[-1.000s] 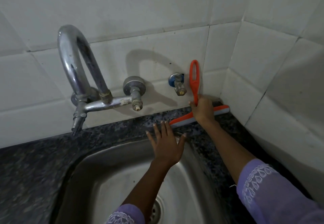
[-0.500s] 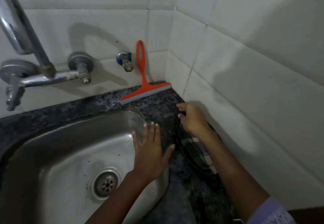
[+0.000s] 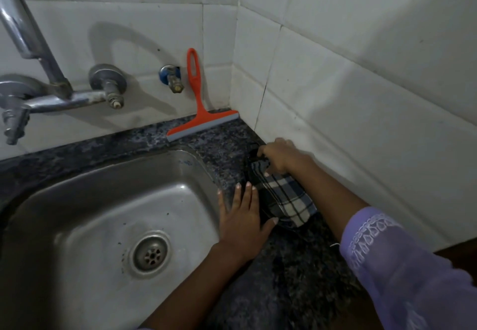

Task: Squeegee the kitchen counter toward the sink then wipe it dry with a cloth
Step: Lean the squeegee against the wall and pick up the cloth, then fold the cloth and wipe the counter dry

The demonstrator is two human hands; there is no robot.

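Observation:
An orange squeegee [image 3: 200,109] leans against the back wall tiles, its blade resting on the dark speckled counter [image 3: 222,149] in the corner. A dark blue and white checked cloth [image 3: 286,200] lies on the counter strip between the steel sink [image 3: 103,213] and the right wall. My right hand [image 3: 280,156] grips the cloth's far end, fingers curled over it. My left hand [image 3: 244,216] lies flat with fingers spread on the sink's right rim, its thumb touching the cloth's near edge.
A chrome tap [image 3: 38,82] with a curved spout juts from the back wall over the sink's left side. A small blue-collared valve [image 3: 171,79] sticks out beside the squeegee handle. White tiled walls meet in a corner at the right.
My right hand let go of the squeegee, leaving it against the wall, moved nearer along the right counter and took hold of the cloth. My left hand slid nearer along the sink rim.

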